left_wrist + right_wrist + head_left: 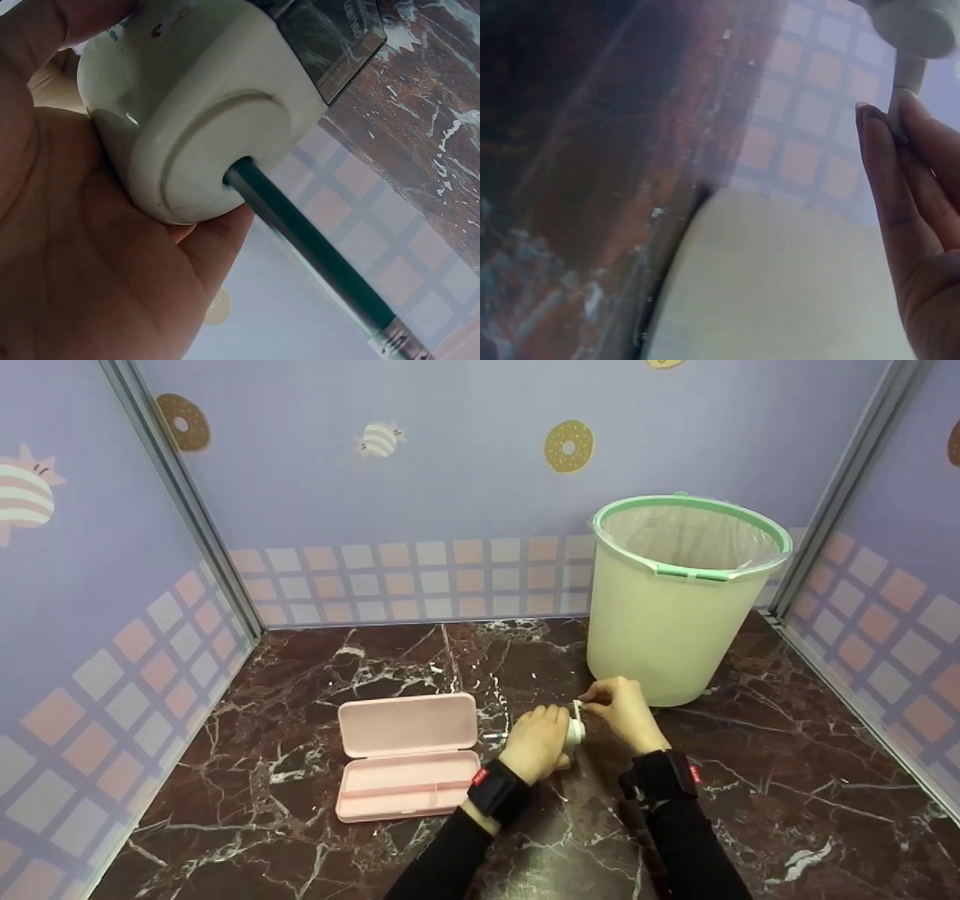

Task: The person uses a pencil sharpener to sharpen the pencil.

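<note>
Hands working a pencil sharpener beside the bin

Pencil sharpener [574, 730] sits low in the centre of the head view, a cream, rounded body wrapped in the left hand [536, 744]. The left wrist view shows it lying in the palm, with one green pencil [315, 259] pushed into the hole in its flat face and sticking out toward the lower right of that frame. My reading is that the curled grip steadies the body while the pencil is inside.

Just to its right, the right hand [624, 711] pinches a small pale crank handle [906, 82] at the sharpener's far end. In the right wrist view its fingertips [881, 131] close on the thin stem near the upper right of the frame. That pinch suits turning the handle, I would say.

One pale waste bin [679, 600] with a green rim and a clear liner stands right behind the hands, in the upper right of the head view, probably kept near for shavings. One pink pencil case [407, 754] lies open to the left of the hands, its lid flat, on the dark marbled tabletop [787, 780]. Nothing is visible inside the case from here. Each wrist carries a black band.
</note>
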Action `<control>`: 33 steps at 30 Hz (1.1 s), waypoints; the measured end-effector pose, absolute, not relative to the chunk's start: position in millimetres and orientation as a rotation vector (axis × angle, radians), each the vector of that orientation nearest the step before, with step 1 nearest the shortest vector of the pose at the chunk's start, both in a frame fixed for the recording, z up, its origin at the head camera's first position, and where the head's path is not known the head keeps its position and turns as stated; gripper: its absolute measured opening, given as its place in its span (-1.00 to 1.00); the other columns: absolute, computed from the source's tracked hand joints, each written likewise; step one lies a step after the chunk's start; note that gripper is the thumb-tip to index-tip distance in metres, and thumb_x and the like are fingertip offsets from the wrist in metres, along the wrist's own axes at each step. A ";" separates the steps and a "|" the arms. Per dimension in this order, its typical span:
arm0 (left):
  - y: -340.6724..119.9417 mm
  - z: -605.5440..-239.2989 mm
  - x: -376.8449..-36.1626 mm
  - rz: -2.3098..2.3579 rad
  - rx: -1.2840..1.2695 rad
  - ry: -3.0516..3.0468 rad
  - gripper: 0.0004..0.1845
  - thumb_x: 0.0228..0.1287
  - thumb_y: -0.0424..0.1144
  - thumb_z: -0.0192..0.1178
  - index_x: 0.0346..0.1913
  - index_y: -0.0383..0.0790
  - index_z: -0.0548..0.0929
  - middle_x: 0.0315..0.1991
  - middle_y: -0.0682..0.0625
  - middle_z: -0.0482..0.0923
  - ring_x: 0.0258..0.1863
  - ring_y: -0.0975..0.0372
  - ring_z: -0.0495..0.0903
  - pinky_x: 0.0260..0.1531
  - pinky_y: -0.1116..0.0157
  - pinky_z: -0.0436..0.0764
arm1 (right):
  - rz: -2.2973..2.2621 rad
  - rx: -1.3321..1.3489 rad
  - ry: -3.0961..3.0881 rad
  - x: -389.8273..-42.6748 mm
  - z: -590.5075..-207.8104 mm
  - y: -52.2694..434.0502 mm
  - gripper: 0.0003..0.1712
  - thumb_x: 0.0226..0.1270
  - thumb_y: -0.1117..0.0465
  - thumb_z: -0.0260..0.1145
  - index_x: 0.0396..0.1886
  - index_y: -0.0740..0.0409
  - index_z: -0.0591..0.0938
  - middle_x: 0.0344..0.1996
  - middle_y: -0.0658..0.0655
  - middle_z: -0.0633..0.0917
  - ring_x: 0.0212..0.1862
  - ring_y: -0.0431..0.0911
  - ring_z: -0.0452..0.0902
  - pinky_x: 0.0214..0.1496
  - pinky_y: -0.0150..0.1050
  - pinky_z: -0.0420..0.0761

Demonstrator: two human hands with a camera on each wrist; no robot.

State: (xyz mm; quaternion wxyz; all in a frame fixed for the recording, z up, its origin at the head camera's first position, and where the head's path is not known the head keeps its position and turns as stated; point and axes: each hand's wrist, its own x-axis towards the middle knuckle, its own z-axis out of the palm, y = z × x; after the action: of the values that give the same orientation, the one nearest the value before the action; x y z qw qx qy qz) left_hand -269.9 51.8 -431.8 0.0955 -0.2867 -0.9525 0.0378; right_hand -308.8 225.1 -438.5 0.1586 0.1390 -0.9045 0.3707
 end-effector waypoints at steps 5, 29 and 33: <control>52.6 -431.0 -269.5 0.111 -0.854 -2.819 -0.31 0.01 0.09 0.44 0.12 -0.21 0.45 -0.02 -0.02 0.56 -0.01 0.16 0.54 0.06 0.31 0.56 | 1.009 0.417 -2.629 -311.4 -444.1 225.4 -0.94 0.02 0.46 0.48 -0.48 0.28 0.75 -0.42 0.22 0.79 -0.32 0.04 0.71 -0.20 -0.10 0.68; 52.2 -434.7 -271.9 0.084 -0.856 -2.796 -0.36 -0.01 0.08 0.45 0.05 -0.20 0.46 -0.06 -0.01 0.56 -0.05 0.17 0.55 0.04 0.31 0.56 | 1.008 0.720 -3.152 -295.3 -435.1 234.1 -0.87 -0.21 0.44 0.50 -0.60 0.24 0.70 -0.66 -0.02 0.69 -0.65 -0.29 0.42 -0.55 -0.41 0.47; 51.7 -434.5 -271.2 0.081 -0.854 -2.795 -0.36 0.00 0.08 0.45 0.04 -0.21 0.46 -0.07 -0.01 0.56 -0.05 0.18 0.55 0.04 0.31 0.56 | 0.999 0.782 -3.170 -292.3 -429.4 234.3 -0.84 -0.22 0.44 0.53 -0.63 0.24 0.68 -0.69 -0.02 0.67 -0.65 -0.30 0.41 -0.57 -0.42 0.45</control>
State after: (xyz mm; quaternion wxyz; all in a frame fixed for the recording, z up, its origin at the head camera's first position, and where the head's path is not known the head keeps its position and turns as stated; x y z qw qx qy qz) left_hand -271.2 51.7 -434.5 0.1088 -0.2905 -0.9503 0.0275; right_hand -292.3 234.3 -429.4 -0.1363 0.2270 -0.9197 0.2898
